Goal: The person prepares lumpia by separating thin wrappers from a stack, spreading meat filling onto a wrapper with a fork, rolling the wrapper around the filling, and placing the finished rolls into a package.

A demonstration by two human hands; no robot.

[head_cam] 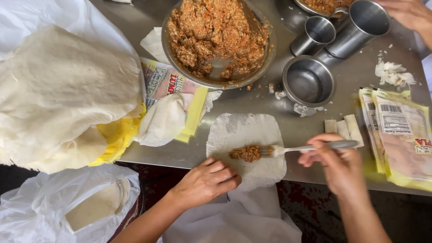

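Filling (245,153), a small brown-orange lump, lies on a pale wrapper sheet (245,135) spread flat at the near edge of the steel table (355,78), seen from the head camera. The right hand (339,164) is clamped around the handle of a fork (310,147), whose tines touch the right side of the lump. The left hand (208,180) rests palm down on the near left part of the sheet, fingers together and pressing it flat, holding nothing. Beyond the sheet stands a wide metal bowl (265,58) heaped with the same minced mixture, partly over a yellow printed packet (171,85). To its right are a small empty steel bowl (309,81) and two steel cups (342,29). Finished rolls (344,129) lie side by side just past the fork, next to yellow-edged packets (400,135) at the right edge. A big stack of wrappers (63,94) sits at the left on a yellow bag, with a white plastic bag (67,207) below it. Another person's hand (407,11) shows at the top right corner
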